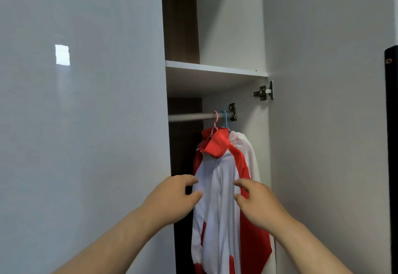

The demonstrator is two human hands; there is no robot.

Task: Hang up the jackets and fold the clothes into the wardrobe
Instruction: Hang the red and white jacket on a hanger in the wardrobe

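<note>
Head view: hanging step. Our left hand [174,200] and right hand [258,204] flank the red-and-white jacket [217,187] on the rail [189,116], half-curled, grip unclear. Next we release.

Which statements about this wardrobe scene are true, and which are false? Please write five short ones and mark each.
1. The red and white zip jacket hangs on a pink plastic hanger. True.
2. The blue plastic hanger hangs left of the pink one. False: it hangs to the right of it.
3. Both hangers hook over the metal rail below the white shelf. True.
4. The jacket's front zip is undone. False: it looks closed down the front.
5. Only the left hand is near the jacket. False: the right hand is at its other side, and both hands have relaxed fingers.
</note>
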